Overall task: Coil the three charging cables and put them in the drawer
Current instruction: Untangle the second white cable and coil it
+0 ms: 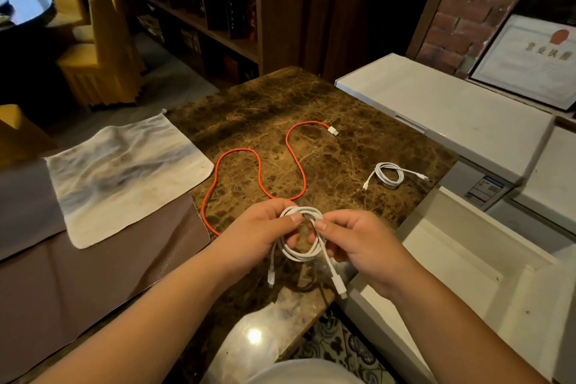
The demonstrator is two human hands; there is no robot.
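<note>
1. Both hands are up over the near edge of the marble table (pixel 311 109), working one white cable (pixel 300 248) into a coil. The left hand (pixel 265 227) pinches the top of the loops between thumb and fingers; the right hand (pixel 352 240) is curled round the side of the coil, thumb pressing a strand across it.
2. Two plug ends dangle below the coil, toward the person. Best bet here, I'd say: tuck one tail through the ring and snug it, so the loops can't spring apart.
3. Keep that left pinch firm while the right does the tucking; let go early and the coil may unwind.
4. Farther back on the table, the red cable (pixel 258 171) lies loose and snaking, not yet coiled. To the right of it, a second white cable (pixel 389 174) sits already coiled.
5. The open drawer (pixel 452 246) waits just right of the table's near corner, so the drop looks short.
</note>
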